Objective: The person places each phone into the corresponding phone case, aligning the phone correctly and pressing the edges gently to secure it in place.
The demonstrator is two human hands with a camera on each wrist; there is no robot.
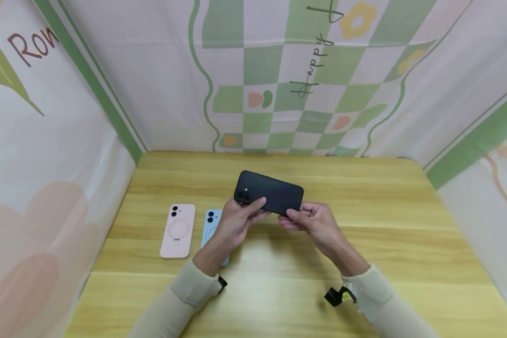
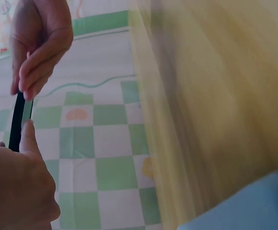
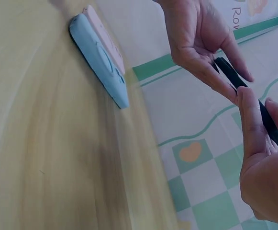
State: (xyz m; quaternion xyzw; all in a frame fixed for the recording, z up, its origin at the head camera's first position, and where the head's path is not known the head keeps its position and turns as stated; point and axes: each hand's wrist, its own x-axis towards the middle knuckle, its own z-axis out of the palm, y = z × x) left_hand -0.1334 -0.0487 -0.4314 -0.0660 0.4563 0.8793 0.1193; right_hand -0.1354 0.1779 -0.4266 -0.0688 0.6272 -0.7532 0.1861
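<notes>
1. Two hands grip one matte black phone in a case at frame centre, lifted clear of the light wooden table.
2. Left hand pinches the camera end, thumb on the back; right hand pinches the opposite end.
3. Step looks like working the case at its edges; next move likely needs a firm hold one end, peel at the other.
4. Pink phone case with ring and pale blue phone case lie flat at centre left, side by side.
</notes>
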